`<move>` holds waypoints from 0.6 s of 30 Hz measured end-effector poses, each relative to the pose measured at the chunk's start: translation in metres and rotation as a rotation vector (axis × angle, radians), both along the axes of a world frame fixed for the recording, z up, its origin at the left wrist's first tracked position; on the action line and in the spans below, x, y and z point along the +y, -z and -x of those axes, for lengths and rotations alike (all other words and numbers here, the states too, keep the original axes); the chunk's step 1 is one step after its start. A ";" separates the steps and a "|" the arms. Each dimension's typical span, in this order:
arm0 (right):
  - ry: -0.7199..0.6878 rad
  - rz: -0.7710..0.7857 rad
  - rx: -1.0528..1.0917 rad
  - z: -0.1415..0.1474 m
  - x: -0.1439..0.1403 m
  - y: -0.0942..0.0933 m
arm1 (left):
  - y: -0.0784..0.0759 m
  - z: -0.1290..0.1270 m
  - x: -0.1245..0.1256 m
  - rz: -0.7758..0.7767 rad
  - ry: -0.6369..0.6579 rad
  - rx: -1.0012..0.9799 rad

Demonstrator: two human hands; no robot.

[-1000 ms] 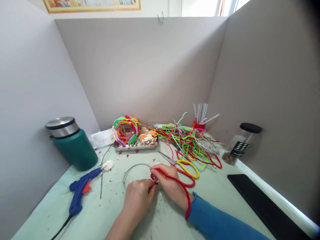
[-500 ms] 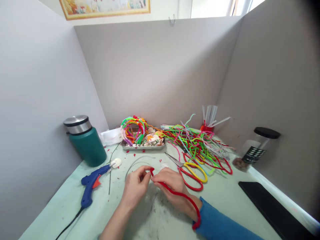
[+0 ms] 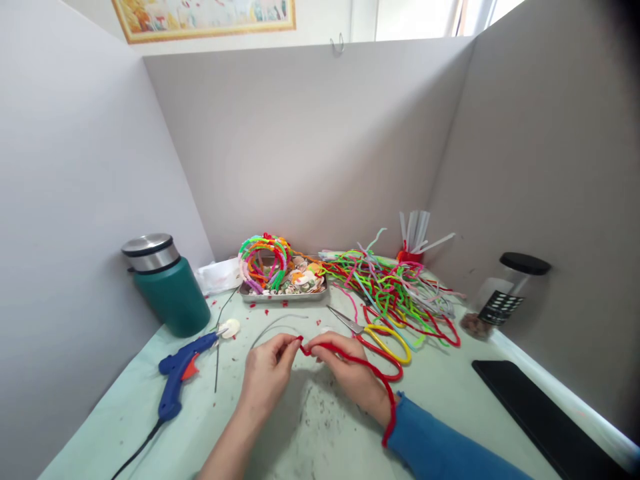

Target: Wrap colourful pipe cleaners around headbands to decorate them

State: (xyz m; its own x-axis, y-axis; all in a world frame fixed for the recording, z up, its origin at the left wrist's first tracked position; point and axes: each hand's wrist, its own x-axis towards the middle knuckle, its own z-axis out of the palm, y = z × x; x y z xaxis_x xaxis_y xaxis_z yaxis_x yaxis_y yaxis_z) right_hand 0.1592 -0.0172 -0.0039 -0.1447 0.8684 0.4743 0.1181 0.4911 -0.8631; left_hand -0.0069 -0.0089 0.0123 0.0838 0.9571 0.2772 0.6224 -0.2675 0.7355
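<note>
A fuzzy red pipe cleaner (image 3: 373,369) runs between my two hands, and its long tail drapes over the right wrist to the blue sleeve. My left hand (image 3: 270,367) pinches its short end between thumb and fingertips. A little way along, my right hand (image 3: 345,373) grips it too, leaving a small bent stretch of red showing in the gap. Behind the left hand lies a thin grey wire curve (image 3: 275,325) on the table. Scissors with red and yellow handles (image 3: 387,342) rest just beyond the right hand.
At left are a blue glue gun (image 3: 175,380) with its cord and a green bottle (image 3: 173,293). Farther back, a metal tray (image 3: 285,297) holds colourful rings and small discs, beside piled pipe cleaners (image 3: 395,287). A lidded jar (image 3: 493,303) and black slab (image 3: 540,413) are at right.
My hands have drawn slightly apart, so more of the bent red pipe cleaner shows between them. The right fingers have opened out somewhat from their tighter curl. The view has shifted slightly.
</note>
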 end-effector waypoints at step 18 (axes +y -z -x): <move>0.111 0.234 0.057 -0.001 0.011 0.014 | 0.010 -0.018 -0.014 -0.162 0.220 0.477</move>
State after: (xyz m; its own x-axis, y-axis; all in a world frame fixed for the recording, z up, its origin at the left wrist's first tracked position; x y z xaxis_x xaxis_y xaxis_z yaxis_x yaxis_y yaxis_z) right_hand 0.1600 -0.0057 -0.0183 -0.0212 0.9644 0.2636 0.1078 0.2643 -0.9584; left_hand 0.0110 -0.0233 0.0022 0.4292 0.8513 0.3017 0.7934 -0.5150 0.3245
